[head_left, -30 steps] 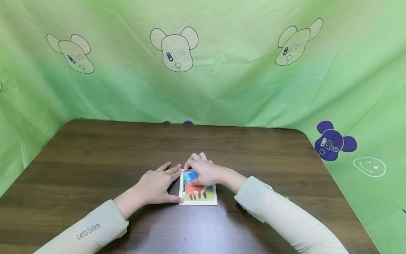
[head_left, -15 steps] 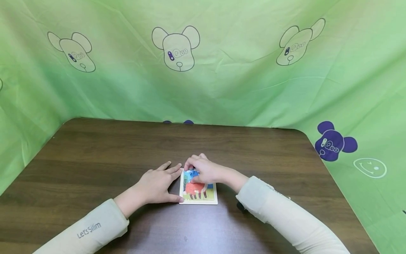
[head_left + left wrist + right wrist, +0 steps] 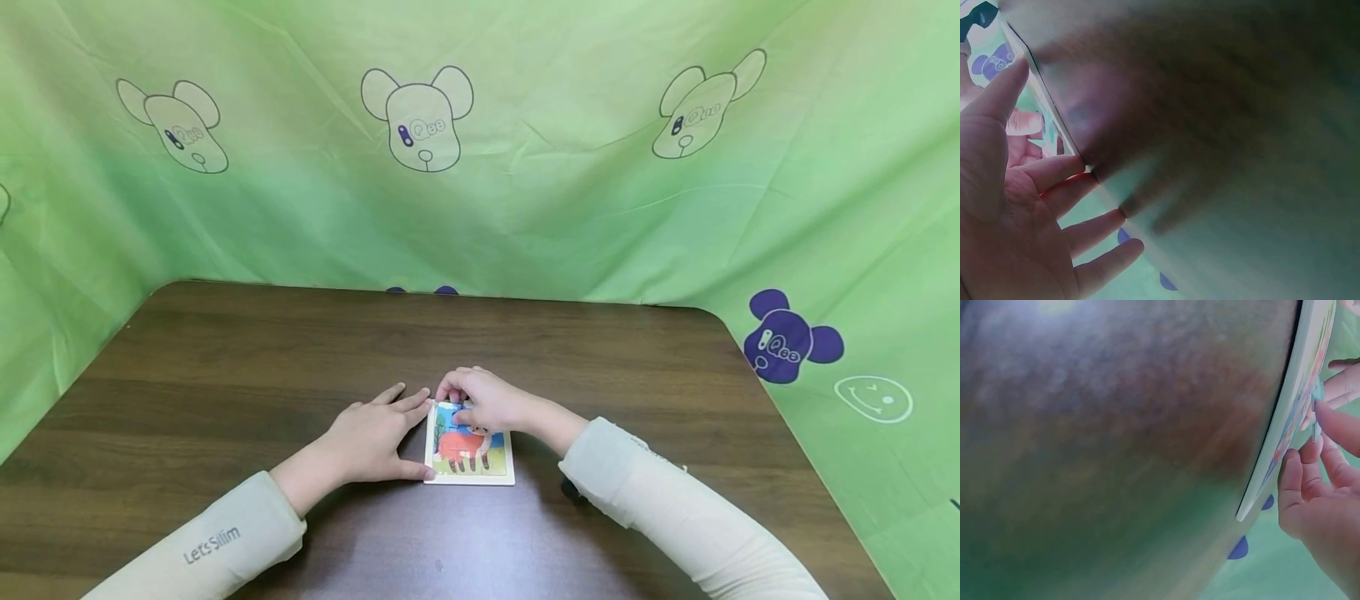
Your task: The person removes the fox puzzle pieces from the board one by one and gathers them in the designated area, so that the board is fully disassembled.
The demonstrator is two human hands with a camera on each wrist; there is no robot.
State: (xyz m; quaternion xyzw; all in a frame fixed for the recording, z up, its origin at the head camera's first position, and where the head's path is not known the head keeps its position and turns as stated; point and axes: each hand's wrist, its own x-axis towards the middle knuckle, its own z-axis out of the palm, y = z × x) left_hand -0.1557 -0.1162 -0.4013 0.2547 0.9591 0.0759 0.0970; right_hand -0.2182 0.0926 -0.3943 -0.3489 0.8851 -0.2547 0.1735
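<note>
A small square jigsaw puzzle [image 3: 472, 480] with a white border lies on the table, showing a red-orange animal, a tree and blue sky. My left hand [image 3: 367, 440] rests at its left side with spread fingers, the thumb touching the lower left corner and the index fingertip near the upper left one. Over the upper part of the picture, my right hand [image 3: 491, 402] pinches a thin puzzle piece [image 3: 1317, 428] between thumb and fingers, tilted up from the board in the right wrist view. The hand covers the puzzle's upper right area.
The dark wooden table [image 3: 300, 342] reaches well past the puzzle on all sides. A green cloth [image 3: 525, 208] printed with mouse-like heads hangs behind it and at both sides.
My right thumb has shifted slightly up and away across the picture, uncovering more of the animal, including part of its head. My left hand has stayed in place beside the puzzle.
</note>
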